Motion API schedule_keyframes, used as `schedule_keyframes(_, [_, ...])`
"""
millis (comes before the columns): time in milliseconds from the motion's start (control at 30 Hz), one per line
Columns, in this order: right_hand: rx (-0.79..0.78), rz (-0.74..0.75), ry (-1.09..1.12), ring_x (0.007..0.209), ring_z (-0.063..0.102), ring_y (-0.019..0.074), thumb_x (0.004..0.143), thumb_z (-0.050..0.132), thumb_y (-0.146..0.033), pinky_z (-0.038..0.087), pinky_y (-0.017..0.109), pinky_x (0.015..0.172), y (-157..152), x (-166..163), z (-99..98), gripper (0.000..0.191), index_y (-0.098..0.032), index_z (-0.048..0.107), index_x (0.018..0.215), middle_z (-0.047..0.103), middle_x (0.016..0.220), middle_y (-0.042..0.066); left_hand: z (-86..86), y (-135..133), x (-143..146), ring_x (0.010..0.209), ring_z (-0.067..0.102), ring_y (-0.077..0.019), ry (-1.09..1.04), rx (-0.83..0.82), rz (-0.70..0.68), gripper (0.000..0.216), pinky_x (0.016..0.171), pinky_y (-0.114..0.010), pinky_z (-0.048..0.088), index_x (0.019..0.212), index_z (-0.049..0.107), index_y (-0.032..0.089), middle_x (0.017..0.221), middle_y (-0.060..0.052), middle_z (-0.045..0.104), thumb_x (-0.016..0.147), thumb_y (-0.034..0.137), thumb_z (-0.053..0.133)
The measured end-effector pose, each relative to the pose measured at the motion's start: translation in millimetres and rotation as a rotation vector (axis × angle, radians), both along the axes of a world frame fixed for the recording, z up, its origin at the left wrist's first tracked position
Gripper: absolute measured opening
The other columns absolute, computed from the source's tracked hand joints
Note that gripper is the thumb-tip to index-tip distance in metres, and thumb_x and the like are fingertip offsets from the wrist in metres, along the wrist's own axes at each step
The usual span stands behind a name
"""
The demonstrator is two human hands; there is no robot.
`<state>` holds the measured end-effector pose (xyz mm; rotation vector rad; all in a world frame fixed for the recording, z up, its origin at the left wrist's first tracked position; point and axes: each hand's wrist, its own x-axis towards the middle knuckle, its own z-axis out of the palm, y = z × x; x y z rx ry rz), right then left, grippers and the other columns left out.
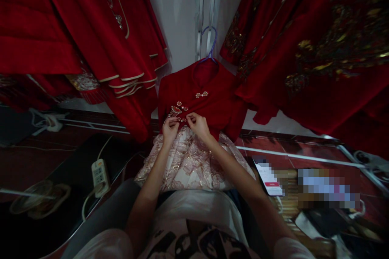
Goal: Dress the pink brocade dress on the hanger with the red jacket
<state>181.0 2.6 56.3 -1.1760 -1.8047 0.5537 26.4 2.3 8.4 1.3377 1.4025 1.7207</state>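
Note:
A red jacket hangs in front of me on a purple hanger, above a pale pink skirt with gold patterning. Beaded floral fasteners decorate its front, along with a fan-shaped tasselled ornament. My left hand is closed in a pinch at the jacket's lower front, just below that ornament. Close to its right, my right hand also pinches at the jacket, thumb and fingers together. Between the fingertips lies a small beaded fastener; the exact grip on it is partly hidden.
Red garments hang at left, and embroidered red ones at right. A power strip rests on a dark surface at left. A phone lies on a slatted wooden surface at right. White rack bars run low.

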Motion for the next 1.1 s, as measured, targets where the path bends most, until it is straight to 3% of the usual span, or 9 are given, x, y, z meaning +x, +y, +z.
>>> schedule_keyframes(233, [0.07,-0.156,-0.07,0.073,0.059,0.0135,0.085,0.055,-0.033,0.046,0.023,0.066,-14,0,5.3,0.014,-0.021,0.06,0.09,0.065,0.084,0.002,-2.9,-11,2,0.078,0.062,-0.0128,0.24,0.058,-0.045,0.021,0.071,-0.027,0.054,0.095,0.066,0.019,0.098,-0.006,0.064,0.077,0.03,0.065])
schedule_keyframes(467, [-0.028,-0.035,-0.015,0.075,0.063,0.0131,0.083,0.061,-0.027,0.049,0.023,0.07,-1,-3,-14.7,0.014,-0.019,0.062,0.094,0.068,0.085,0.003,0.6,-10,1,0.081,0.063,-0.0154,0.378,0.146,-0.052,0.017,0.076,-0.031,0.055,0.091,0.067,0.019,0.092,-0.006,0.063,0.082,0.033,0.062])
schedule_keyframes(767, [-0.15,0.063,0.168,0.07,0.066,0.0118,0.077,0.069,-0.028,0.052,0.022,0.068,2,1,-10.8,0.015,-0.016,0.068,0.085,0.071,0.078,0.003,0.7,-13,5,0.078,0.065,-0.0138,0.119,0.054,-0.087,0.024,0.076,-0.028,0.053,0.084,0.064,0.017,0.082,-0.004,0.067,0.076,0.039,0.069])
schedule_keyframes(900, [-0.213,0.112,0.189,0.072,0.066,0.0123,0.075,0.07,-0.031,0.053,0.025,0.072,-2,13,-6.1,0.019,-0.016,0.069,0.086,0.072,0.083,0.005,10.1,-8,12,0.079,0.065,-0.013,-0.048,0.058,-0.146,0.029,0.074,-0.025,0.052,0.087,0.063,0.017,0.084,-0.004,0.068,0.072,0.04,0.072])
schedule_keyframes(1100, [-0.458,0.46,0.189,0.073,0.065,0.0143,0.069,0.074,-0.038,0.052,0.029,0.073,-24,56,17.7,0.03,-0.014,0.068,0.086,0.072,0.083,0.007,39.4,14,17,0.076,0.065,-0.0123,-0.322,-0.009,-0.214,0.039,0.073,-0.026,0.052,0.092,0.066,0.017,0.092,-0.006,0.07,0.07,0.048,0.072])
